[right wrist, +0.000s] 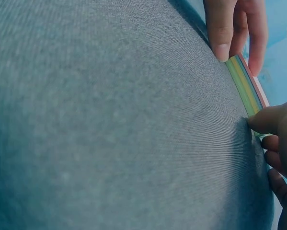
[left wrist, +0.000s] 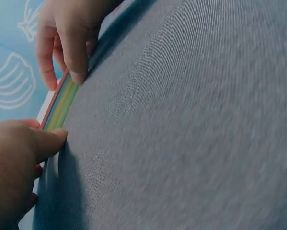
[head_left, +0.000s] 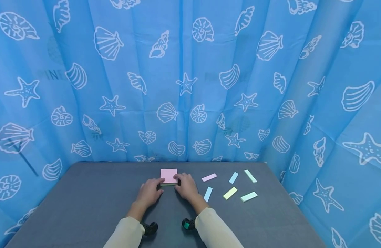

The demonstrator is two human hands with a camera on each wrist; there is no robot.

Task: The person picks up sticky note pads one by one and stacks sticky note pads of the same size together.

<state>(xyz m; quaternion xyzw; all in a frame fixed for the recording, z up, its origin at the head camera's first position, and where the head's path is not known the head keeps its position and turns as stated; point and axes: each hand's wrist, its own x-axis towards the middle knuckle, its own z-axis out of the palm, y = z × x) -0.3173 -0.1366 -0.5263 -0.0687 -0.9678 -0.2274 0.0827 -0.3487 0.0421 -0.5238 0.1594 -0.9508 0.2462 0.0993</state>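
Note:
A square stack of sticky notes (head_left: 168, 174) lies near the far edge of the grey table, pink on top. In the left wrist view, the edge of the stack (left wrist: 63, 105) shows pink, blue, yellow and green layers. My left hand (head_left: 149, 193) grips its left side, thumb at the near edge and a finger on the top. On the opposite side my right hand (head_left: 187, 187) holds it the same way. The right wrist view shows the right thumb (right wrist: 265, 119) against the bottom green layer. Parts of the stack's sides are hidden behind the fingers.
Several narrow sticky-note pads lie scattered right of my hands: pink (head_left: 209, 177), blue (head_left: 233, 177), yellow (head_left: 230, 193) and green (head_left: 248, 196) among them. A blue shell-patterned curtain (head_left: 185, 131) hangs right behind the grey table (head_left: 94, 206) and along its sides.

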